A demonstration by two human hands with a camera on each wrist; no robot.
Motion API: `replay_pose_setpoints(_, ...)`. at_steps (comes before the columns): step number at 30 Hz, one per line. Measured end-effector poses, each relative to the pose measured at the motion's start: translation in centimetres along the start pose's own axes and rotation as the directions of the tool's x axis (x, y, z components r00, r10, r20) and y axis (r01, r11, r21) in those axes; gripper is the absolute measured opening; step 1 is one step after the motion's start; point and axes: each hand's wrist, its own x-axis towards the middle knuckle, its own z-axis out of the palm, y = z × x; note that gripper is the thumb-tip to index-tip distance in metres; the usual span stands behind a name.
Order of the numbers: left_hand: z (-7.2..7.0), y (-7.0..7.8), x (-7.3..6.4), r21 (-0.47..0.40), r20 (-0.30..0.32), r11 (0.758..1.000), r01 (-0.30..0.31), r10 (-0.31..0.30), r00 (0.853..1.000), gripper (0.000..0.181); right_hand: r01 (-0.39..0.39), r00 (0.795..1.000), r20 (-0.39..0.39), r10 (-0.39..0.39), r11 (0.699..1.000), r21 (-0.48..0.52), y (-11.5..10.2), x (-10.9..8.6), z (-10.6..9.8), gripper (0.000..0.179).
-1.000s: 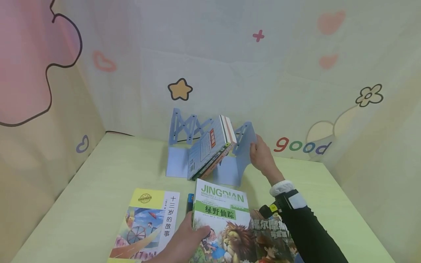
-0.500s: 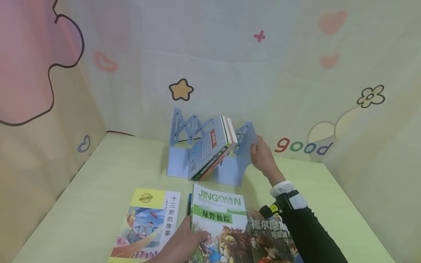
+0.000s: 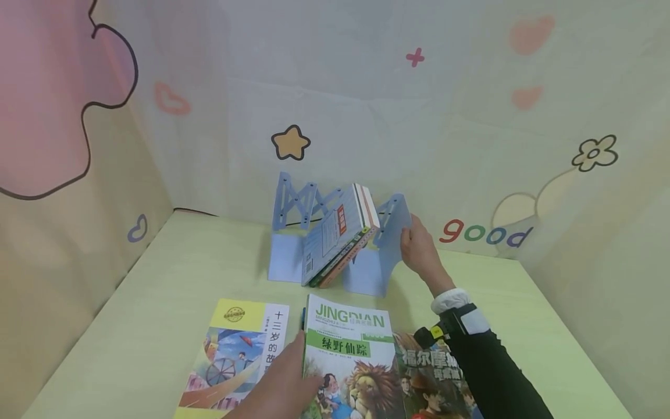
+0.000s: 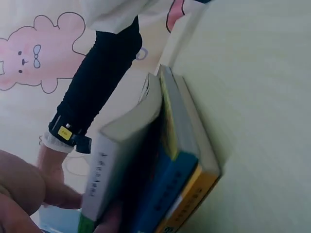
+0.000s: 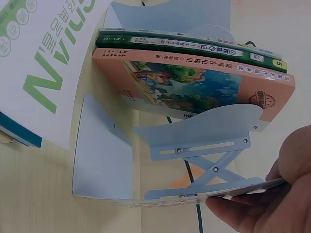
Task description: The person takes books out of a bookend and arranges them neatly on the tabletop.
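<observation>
My left hand (image 3: pixel 288 378) holds a white paperback with a green title band and a lion (image 3: pixel 350 349) by its left edge, thumb on the cover. In the left wrist view its spine (image 4: pixel 95 182) is raised above a blue-spined book (image 4: pixel 167 189) and a yellow-spined book (image 4: pixel 189 199), a finger in the gap. My right hand (image 3: pixel 421 253) pinches the right end plate of a light blue expandable book rack (image 3: pixel 395 244), thumb and fingers on either side in the right wrist view. Several books (image 3: pixel 335 241) lean to the right inside the rack, short of that plate.
A yellow-and-white book (image 3: pixel 230 349) lies flat on the pale table (image 3: pixel 146 308) at the left. A dark-covered book (image 3: pixel 426 372) lies right of the paperback, partly under my right sleeve. A printed cloth wall (image 3: pixel 345 105) rises behind the rack.
The white paperback has come down and slightly toward me, and my left thumb has slid back toward its edge. My right hand keeps its grip on the rack plate.
</observation>
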Motion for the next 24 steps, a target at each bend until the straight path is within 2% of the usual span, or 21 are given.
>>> replay_pose_setpoints(3,-0.2,0.6,-0.2,0.106,0.007,0.994,0.033,-0.034,0.999,0.090,0.006,1.000,-0.002,-0.006,1.000,0.000,0.1,0.0,0.0,0.051)
replay_pose_setpoints(5,-0.4,0.8,-0.2,0.190,0.006,0.981,0.037,-0.039,0.999,0.091,0.011,1.000,-0.005,-0.011,1.000,0.001,0.1,0.1,0.1,0.050)
replay_pose_setpoints(7,-0.6,0.8,-0.2,0.249,0.015,0.968,0.014,-0.019,1.000,0.091,0.012,1.000,-0.007,-0.012,1.000,0.000,0.1,0.1,0.1,0.051)
replay_pose_setpoints(11,-1.1,0.5,-0.3,0.354,0.036,0.932,-0.082,0.074,0.997,0.089,0.010,1.000,-0.004,-0.010,1.000,0.000,0.0,0.1,0.1,0.051)
replay_pose_setpoints(13,-1.3,0.4,-0.4,0.381,0.045,0.917,-0.120,0.112,0.993,0.088,0.012,1.000,-0.005,-0.012,1.000,-0.001,0.0,0.1,0.1,0.051)
replay_pose_setpoints(16,-1.4,0.3,-0.5,0.402,0.046,0.905,-0.143,0.136,0.990,0.086,0.017,1.000,-0.007,-0.017,1.000,0.003,-0.1,0.0,0.1,0.051)
replay_pose_setpoints(24,-1.2,0.1,-0.4,0.437,0.029,0.890,-0.133,0.134,0.991,0.081,0.025,0.999,-0.034,-0.025,1.000,-0.010,-0.3,-0.3,0.2,0.050)
